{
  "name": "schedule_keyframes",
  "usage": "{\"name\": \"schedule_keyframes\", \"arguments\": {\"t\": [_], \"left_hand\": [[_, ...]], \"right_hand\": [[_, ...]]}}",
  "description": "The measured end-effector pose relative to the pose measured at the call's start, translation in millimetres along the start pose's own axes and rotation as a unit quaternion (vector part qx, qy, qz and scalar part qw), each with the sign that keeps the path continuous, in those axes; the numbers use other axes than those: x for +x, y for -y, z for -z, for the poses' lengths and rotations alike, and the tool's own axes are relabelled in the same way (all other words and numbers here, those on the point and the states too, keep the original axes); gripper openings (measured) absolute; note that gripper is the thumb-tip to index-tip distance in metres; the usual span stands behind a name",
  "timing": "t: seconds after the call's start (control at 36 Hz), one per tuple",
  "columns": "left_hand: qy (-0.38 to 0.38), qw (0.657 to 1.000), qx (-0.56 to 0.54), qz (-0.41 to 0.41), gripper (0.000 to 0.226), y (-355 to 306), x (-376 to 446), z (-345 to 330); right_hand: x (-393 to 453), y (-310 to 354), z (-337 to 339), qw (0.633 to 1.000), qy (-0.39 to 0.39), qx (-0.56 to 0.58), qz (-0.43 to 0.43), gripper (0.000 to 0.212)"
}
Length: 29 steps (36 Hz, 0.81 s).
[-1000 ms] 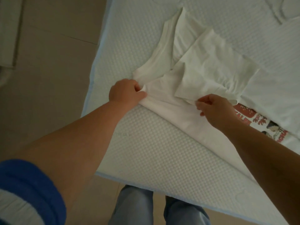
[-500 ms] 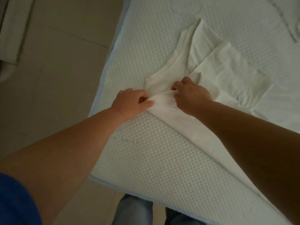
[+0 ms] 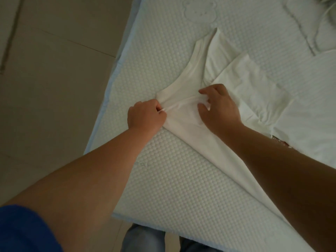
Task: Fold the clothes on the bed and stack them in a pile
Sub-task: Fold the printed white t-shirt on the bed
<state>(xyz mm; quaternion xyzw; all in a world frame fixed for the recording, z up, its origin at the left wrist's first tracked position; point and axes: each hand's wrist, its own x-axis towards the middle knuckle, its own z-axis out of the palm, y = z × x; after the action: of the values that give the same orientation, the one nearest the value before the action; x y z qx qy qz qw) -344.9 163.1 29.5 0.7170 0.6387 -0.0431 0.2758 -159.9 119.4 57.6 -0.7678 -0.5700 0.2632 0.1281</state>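
the white shirt (image 3: 183, 128) lay on the bed (image 3: 163, 170), its length running away to the right. the left hand (image 3: 145, 116) pinched its near corner; the right hand (image 3: 219, 108), just beside, gripped bunched cloth with curled fingers.

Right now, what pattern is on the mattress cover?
A white quilted bubble texture on the mattress cover, with an embossed bear near the top; clearest in the head view.

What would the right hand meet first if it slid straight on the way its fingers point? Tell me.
Probably the left hand: the right hand points leftward across the white shirt, and the left pinches that shirt's edge just beyond it.
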Motion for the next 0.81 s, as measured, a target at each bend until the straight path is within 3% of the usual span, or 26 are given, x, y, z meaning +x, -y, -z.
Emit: {"name": "schedule_keyframes", "arguments": {"t": [0.08,0.17,0.25,0.31,0.39,0.47,0.53,0.58,0.67,0.75,0.81], "left_hand": [[-0.019,1.0,0.022,0.006,0.022,-6,-5,6],[-0.049,0.998,-0.022,-0.027,0.021,-20,-12,13],[0.009,0.992,-0.107,-0.068,0.016,-47,-14,8],[0.051,0.987,-0.128,-0.083,0.019,-66,-11,-1],[0.074,0.983,-0.152,-0.076,0.031,-92,2,-10],[0.086,0.986,-0.134,-0.051,0.034,-116,22,-16],[0.131,0.982,-0.136,-0.026,0.041,-128,32,-19],[0.16,0.981,-0.108,-0.013,0.05,-135,38,-22],[0.133,0.99,-0.052,-0.018,0.055,-139,42,-25],[0.106,0.992,-0.061,-0.003,0.04,-143,39,-30],[0.084,0.993,-0.084,0.012,0.032,-141,35,-33]], "right_hand": [[-26,-7,16,0.996,-0.064,0.055,-0.021,0.025],[-59,-27,30,0.974,-0.068,0.133,-0.169,0.015],[-92,-52,35,0.933,-0.07,0.182,-0.303,0.008],[-105,-64,35,0.879,-0.088,0.255,-0.392,0.01],[-105,-76,38,0.753,-0.126,0.4,-0.508,0.017],[-91,-85,44,0.656,-0.122,0.48,-0.569,0.03],[-81,-88,47,0.614,-0.097,0.529,-0.578,0.04],[-75,-92,48,0.617,-0.083,0.535,-0.571,0.042],[-71,-97,49,0.617,-0.089,0.538,-0.567,0.039],[-71,-104,51,0.58,-0.061,0.576,-0.573,0.043],[-70,-106,51,0.574,-0.034,0.581,-0.577,0.05]]}}
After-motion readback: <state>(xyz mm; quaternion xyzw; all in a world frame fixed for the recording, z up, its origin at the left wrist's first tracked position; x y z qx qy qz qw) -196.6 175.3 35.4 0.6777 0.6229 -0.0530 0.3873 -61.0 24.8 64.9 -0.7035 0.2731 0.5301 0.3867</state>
